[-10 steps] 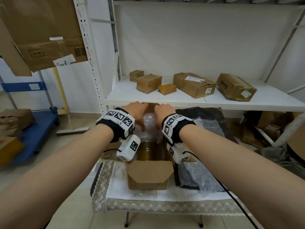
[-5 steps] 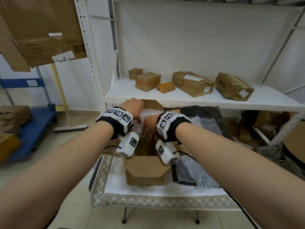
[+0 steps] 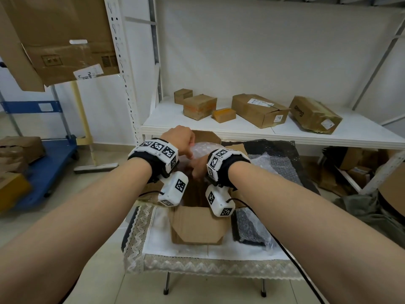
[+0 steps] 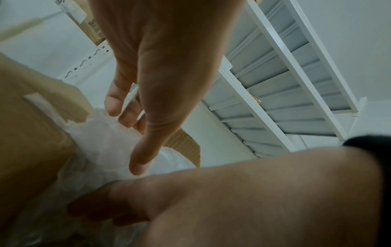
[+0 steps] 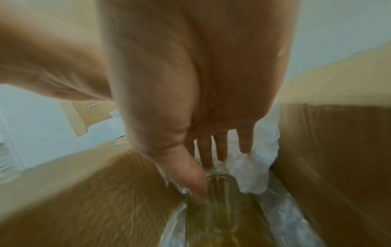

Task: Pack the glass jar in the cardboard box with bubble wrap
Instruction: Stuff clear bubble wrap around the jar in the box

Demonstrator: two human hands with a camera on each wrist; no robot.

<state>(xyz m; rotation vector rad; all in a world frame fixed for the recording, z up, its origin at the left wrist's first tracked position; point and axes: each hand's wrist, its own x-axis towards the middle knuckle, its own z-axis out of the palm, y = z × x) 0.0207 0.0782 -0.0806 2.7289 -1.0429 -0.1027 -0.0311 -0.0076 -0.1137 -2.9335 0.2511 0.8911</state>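
- Right hand [image 5: 211,108] reaches down into the open cardboard box [image 3: 197,224]; fingers straight and spread, grasping nothing. Thumb tip touches the glass jar [image 5: 220,187], fingertips lie against the bubble wrap [image 5: 253,167] behind it.
- Left hand [image 4: 160,75] hovers at the box's far edge; fingers loosely bent over the clear wrap, thumb hanging free. From the head view it may be pinching the wrap's upper edge; cannot tell whether it grips.
- Glass jar sits low inside the box, wrap under it and along its far side; amber-yellow look, picture blurred.
- Box stands on the desk [image 3: 153,244], on a white lace-edged cloth, near flap folded down toward the front edge.
- Dark sheets of bubble wrap [image 3: 249,229] lie on the desk just right of the box.
- White shelf [image 3: 219,128] behind the desk carries several closed cartons [image 3: 258,110].
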